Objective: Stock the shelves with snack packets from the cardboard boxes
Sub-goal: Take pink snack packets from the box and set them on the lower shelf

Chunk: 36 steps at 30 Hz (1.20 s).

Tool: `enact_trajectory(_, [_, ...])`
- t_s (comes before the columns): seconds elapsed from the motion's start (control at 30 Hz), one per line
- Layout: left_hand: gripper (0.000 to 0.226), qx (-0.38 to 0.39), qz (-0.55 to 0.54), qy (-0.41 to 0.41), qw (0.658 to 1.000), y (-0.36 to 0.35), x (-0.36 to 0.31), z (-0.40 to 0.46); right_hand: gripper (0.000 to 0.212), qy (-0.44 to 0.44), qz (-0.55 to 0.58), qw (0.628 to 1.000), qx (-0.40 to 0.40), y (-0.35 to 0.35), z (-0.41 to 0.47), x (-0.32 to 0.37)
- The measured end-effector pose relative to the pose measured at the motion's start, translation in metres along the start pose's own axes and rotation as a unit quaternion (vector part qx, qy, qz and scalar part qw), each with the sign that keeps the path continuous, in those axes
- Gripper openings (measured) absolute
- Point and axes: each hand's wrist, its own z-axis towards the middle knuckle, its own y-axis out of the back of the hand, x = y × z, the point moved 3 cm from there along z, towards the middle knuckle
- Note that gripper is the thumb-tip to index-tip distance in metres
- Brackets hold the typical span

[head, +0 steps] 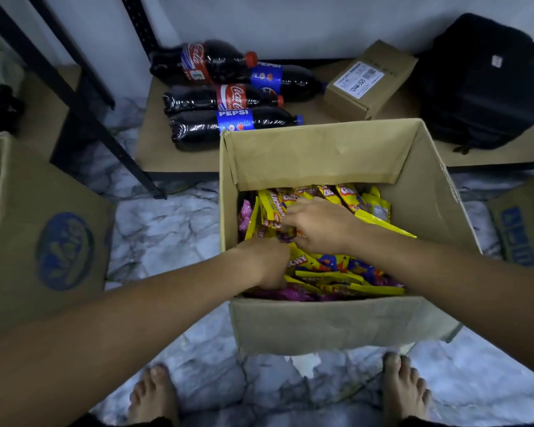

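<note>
Both my hands are down in the box (330,322) on the floor — right hand (319,226) and left hand (267,261) each curl fingers round yellow packets (336,266).

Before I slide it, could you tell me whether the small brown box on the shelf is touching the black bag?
Apart. The head view shows bare shelf between the small brown box and the black bag.

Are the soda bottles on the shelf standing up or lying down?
Lying down. All four soda bottles rest on their sides on the low shelf, caps pointing right, behind the open cardboard box.
</note>
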Motion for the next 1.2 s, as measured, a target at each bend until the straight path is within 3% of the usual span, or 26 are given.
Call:
enact_trajectory(0.2, [0.033, 0.081, -0.015, -0.01, 0.997, -0.034, 0.002, 0.012, 0.023, -0.056, 0.012, 0.994, 0.098, -0.036, 0.021, -0.008])
enact_trajectory(0.3, [0.039, 0.101, -0.017, -0.008, 0.995, -0.04, -0.003, 0.023, 0.005, -0.096, -0.001, 0.989, 0.11, -0.049, 0.02, -0.022])
enact_trajectory(0.37, [0.041, 0.102, -0.026, -0.012, 0.994, -0.04, -0.003, 0.027, 0.012, -0.111, 0.001, 0.987, 0.116, -0.054, 0.021, -0.027])
enact_trajectory(0.43, [0.04, 0.092, -0.037, -0.017, 0.995, -0.04, 0.0, 0.03, 0.013, -0.116, 0.004, 0.987, 0.11, -0.056, 0.025, -0.03])
enact_trajectory(0.53, [0.031, 0.049, -0.057, -0.012, 0.997, -0.04, 0.004, 0.032, 0.033, -0.133, 0.029, 0.984, 0.112, -0.06, 0.027, -0.035])
enact_trajectory(0.7, [0.015, -0.02, -0.084, -0.02, 0.996, -0.033, -0.001, 0.028, 0.029, -0.143, 0.024, 0.984, 0.101, -0.059, 0.024, -0.041])
enact_trajectory(0.87, [0.015, -0.043, -0.082, -0.011, 0.996, -0.022, 0.004, 0.015, 0.017, -0.184, 0.002, 0.975, 0.127, -0.059, 0.022, -0.036])
enact_trajectory(1.07, [0.012, -0.132, -0.13, -0.015, 0.983, 0.021, 0.012, -0.02, 0.013, -0.249, 0.092, 0.962, 0.057, -0.028, 0.009, -0.035])
enact_trajectory(1.2, [0.013, -0.198, -0.25, -0.016, 0.948, 0.053, 0.026, -0.052, 0.007, -0.294, 0.216, 0.928, -0.069, 0.016, -0.013, -0.045])
